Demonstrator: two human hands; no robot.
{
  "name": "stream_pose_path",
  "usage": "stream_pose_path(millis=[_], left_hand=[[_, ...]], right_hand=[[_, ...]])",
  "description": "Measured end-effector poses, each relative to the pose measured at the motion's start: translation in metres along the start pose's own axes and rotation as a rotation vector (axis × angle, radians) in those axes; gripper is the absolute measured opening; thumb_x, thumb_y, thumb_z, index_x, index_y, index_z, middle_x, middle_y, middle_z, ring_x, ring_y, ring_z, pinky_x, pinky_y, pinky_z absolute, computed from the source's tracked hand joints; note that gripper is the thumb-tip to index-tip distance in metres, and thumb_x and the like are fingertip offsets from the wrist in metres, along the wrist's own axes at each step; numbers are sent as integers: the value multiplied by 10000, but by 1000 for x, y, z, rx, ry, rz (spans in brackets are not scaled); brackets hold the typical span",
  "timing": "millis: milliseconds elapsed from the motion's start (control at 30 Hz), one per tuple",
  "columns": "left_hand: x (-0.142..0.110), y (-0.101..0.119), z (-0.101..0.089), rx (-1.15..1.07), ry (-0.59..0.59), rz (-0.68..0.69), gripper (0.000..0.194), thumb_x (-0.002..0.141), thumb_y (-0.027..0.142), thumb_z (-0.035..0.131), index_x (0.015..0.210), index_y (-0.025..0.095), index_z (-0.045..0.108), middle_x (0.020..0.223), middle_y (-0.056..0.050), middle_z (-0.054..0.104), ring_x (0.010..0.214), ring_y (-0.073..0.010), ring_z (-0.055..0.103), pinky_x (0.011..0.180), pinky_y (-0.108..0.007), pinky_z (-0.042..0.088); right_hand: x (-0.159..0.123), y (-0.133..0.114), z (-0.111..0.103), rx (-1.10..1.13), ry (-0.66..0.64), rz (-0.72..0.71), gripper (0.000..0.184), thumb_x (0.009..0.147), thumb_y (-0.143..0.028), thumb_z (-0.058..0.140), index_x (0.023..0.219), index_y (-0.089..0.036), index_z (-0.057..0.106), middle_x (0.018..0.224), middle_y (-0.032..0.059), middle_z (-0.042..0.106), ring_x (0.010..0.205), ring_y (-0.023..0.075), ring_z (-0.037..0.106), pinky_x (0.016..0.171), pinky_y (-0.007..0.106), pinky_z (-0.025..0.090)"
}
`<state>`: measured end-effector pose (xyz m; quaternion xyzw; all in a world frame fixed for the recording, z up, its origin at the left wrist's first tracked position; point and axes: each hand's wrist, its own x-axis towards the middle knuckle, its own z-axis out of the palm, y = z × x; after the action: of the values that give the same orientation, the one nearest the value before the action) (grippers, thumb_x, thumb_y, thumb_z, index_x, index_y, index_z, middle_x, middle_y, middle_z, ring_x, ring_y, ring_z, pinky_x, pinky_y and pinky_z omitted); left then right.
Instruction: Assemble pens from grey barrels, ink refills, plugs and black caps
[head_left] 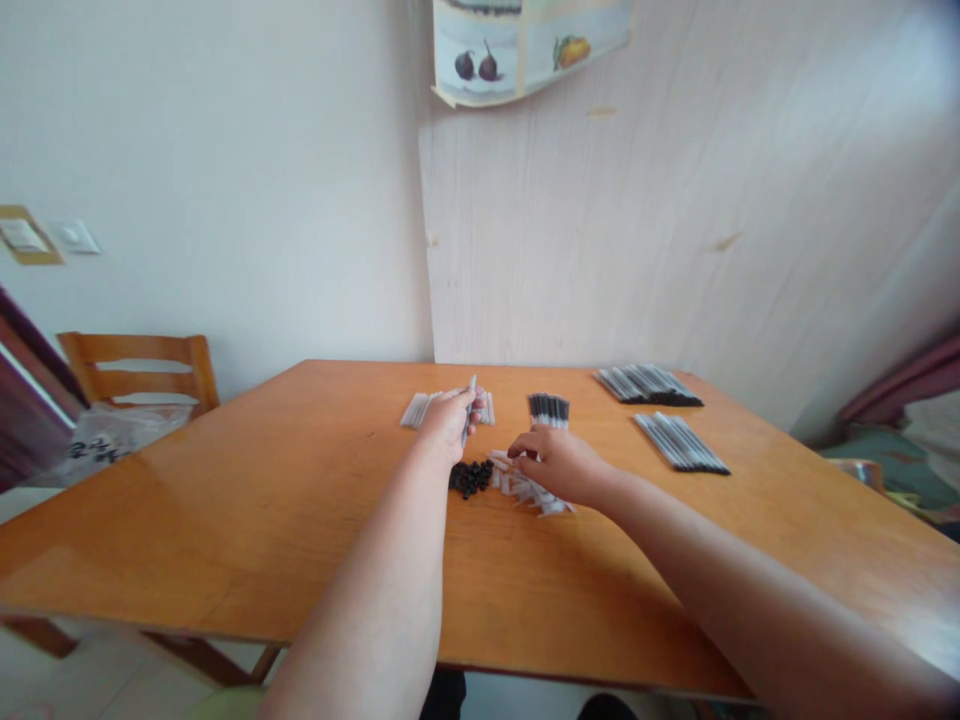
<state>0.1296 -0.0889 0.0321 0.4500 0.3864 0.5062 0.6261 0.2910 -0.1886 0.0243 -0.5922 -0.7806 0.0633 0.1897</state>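
My left hand [450, 422] is closed around a slim pen barrel [472, 384], which stands nearly upright with its pale tip above the fingers. Behind that hand lies a row of white tubes [412, 410]. My right hand [559, 460] hovers over a loose pile of clear pen caps [537, 494], its fingers bent and apart with nothing visible in them. Left of the caps is a heap of small black plugs [471, 480]. Just beyond my right hand, a bundle of black-ended pen refills [549, 408] lies side by side.
Two groups of clear pens with black ends, one farther back [649, 384] and one nearer [681, 443], lie at the right of the wooden table [225, 520]. A wooden chair [142, 365] holding a plastic bag [112, 440] stands at left. A wall rises behind the table.
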Motion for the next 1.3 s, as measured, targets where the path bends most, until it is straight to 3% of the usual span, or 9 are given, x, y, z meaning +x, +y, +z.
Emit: stream_pose_path(millis=[300,567,800,933,1033,1167,1300], left_hand=[[-1,6,1,-124,5,-63,113,824,213,588,873,136,655,676,-18,628,453,-44,478,417,-170,279],[0,9,1,-196,18,-97,89,806,209,600,839,139,644,635,-6,602,445,-48,468,414,-176,271],[-2,11,1,-217,24,-95,78,803,191,591,817,129,637,631,-7,594,443,-46,458,411,-182,262],[0,10,2,-199,27,-88,94,816,201,578,835,133,639,654,-9,598,456,-45,461,419,-179,267],[0,7,4,-163,-1,-70,111,815,211,586,863,133,650,681,-17,610,469,-45,465,425,-177,278],[-5,3,7,-105,-127,-35,151,799,241,617,894,134,664,716,-27,620,486,-47,472,432,-179,284],[-12,-1,12,15,-303,1,223,786,287,635,939,131,681,750,-44,629,529,-61,489,449,-185,286]], right_hand=[[30,-26,10,-175,-117,13,297,859,-333,515,1042,-232,725,982,85,698,852,210,634,711,275,416],[40,-27,16,-177,-170,53,257,792,-255,553,962,-215,742,945,78,728,840,212,650,675,269,419],[41,-24,24,-96,-139,58,198,748,-192,559,859,-202,723,889,65,727,798,188,638,661,255,407],[40,-20,21,50,-39,46,138,729,-181,570,810,-184,682,832,61,713,755,172,615,643,250,403],[35,-16,13,233,81,125,79,746,-180,554,783,-181,623,737,48,683,657,151,593,581,244,395],[19,-9,-7,586,181,249,47,755,-207,573,801,-197,566,664,9,623,520,117,544,485,234,371],[1,5,-25,854,346,272,132,737,-274,638,826,-201,574,640,-22,564,507,95,482,472,229,348]])
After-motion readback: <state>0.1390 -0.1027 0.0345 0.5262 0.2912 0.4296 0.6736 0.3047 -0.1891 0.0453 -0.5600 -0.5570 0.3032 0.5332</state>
